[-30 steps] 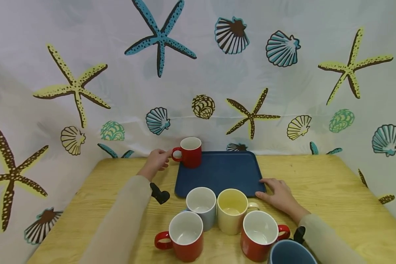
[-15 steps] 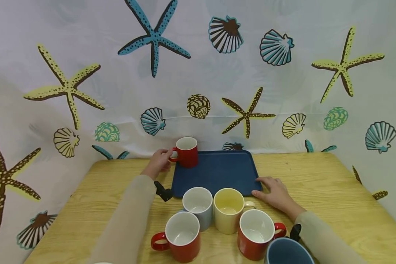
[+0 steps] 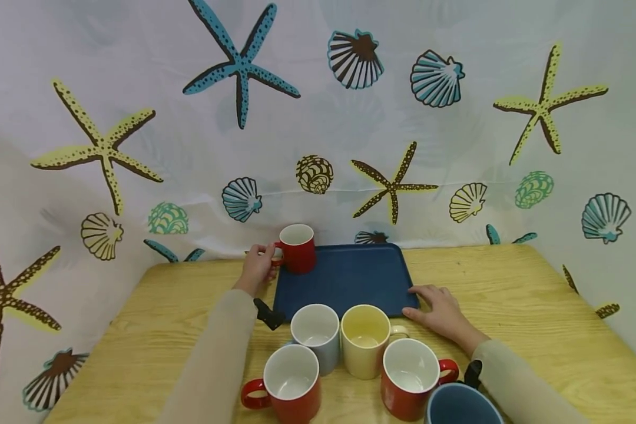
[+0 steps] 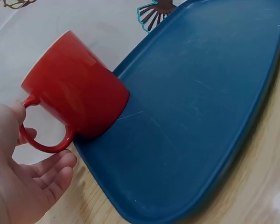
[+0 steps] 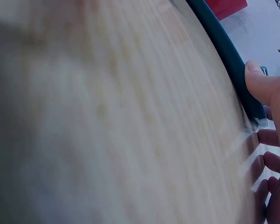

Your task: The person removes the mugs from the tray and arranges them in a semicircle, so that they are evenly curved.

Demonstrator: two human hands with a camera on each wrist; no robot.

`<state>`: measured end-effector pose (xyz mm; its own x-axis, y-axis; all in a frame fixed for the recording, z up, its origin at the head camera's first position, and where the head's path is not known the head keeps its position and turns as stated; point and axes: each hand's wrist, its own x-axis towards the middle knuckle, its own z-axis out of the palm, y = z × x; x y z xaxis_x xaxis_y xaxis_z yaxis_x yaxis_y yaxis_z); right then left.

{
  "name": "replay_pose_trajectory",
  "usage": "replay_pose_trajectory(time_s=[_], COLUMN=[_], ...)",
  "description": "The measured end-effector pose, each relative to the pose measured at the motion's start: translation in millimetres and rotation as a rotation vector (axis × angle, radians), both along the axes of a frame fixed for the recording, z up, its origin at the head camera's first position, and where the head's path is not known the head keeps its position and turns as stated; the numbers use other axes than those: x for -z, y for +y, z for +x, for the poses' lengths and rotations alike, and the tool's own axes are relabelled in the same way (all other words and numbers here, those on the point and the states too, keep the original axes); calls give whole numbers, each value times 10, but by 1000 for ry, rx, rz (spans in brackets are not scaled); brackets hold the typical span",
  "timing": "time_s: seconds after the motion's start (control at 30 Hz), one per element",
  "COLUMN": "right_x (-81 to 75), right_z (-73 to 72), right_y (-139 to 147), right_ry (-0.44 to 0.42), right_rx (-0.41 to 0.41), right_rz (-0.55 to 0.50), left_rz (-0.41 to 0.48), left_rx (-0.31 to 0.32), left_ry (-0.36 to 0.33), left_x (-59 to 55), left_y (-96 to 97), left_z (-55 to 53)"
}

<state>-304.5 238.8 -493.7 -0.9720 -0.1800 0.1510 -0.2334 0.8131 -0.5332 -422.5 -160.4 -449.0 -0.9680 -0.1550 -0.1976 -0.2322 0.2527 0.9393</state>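
Note:
A red mug [image 3: 303, 259] with a white inside stands upright on the back left corner of a dark blue tray [image 3: 355, 282]. My left hand [image 3: 257, 268] pinches its handle [image 4: 49, 148] near the top, between thumb and forefinger. In the left wrist view, the other fingers curve loosely below the handle. My right hand [image 3: 442, 312] rests at the tray's front right corner, fingers relaxed. The right wrist view has its thumb [image 5: 254, 77] against the tray's rim, with the other fingers spread beside the corner.
In front of the tray stand a light blue mug [image 3: 328, 356], a yellow mug [image 3: 363, 356], and red mugs at left [image 3: 297, 403] and right [image 3: 403, 400]. A darker blue mug [image 3: 463, 406] is cut off near my right sleeve. A patterned cloth [image 3: 318, 118] hangs behind the wooden table [image 3: 185, 330].
My left hand has gone from fingertips at the red mug's handle to a closer pinch on it. The mug and right hand keep their places on the tray; the head view has shifted slightly.

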Motion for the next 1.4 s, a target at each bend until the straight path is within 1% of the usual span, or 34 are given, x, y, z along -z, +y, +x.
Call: replay_pose_trajectory(time_s=[0.03, 0.07, 0.17, 0.27, 0.37, 0.53, 0.63, 0.73, 0.83, 1.03, 1.2, 1.4], right_x=[-4, -7, -14, -11, -6, -2, 9, 16, 14, 5, -3, 29], right_z=[-3, -7, -13, -15, -4, 27, 31, 27, 19, 10, 14, 7], right_y=[-2, -4, -11, -21, -30, -41, -38, -30, -23, -10, -5, -18], right_ry=[-2, -1, -3, -3, -10, -12, -10, -10, -8, -4, 18, 27], right_rx=[2, 3, 8, 4, 10, 13, 14, 16, 17, 14, 9, 1], right_rz=[-2, -1, 0, 3, 1, -4, -5, -1, 4, 5, -1, -6], left_rz=[-8, -4, 17, 21, 14, 25, 27, 55, 96, 162, 209, 226], left_rx=[0, 12, 65, 112, 137, 133, 142, 165, 172, 169, 171, 169], left_ry=[4, 9, 14, 0, -11, -29, -47, -83, -99, -66, -53, -44], left_x=[-7, -15, -37, -44, -50, -77, -93, -95, -83, -53, -49, -82], left_y=[-1, -6, -37, -74, -87, -68, -55, -45, -29, 12, 14, -14], left_z=[4, 14, 53, 101, 145, 213, 235, 250, 263, 291, 321, 381])
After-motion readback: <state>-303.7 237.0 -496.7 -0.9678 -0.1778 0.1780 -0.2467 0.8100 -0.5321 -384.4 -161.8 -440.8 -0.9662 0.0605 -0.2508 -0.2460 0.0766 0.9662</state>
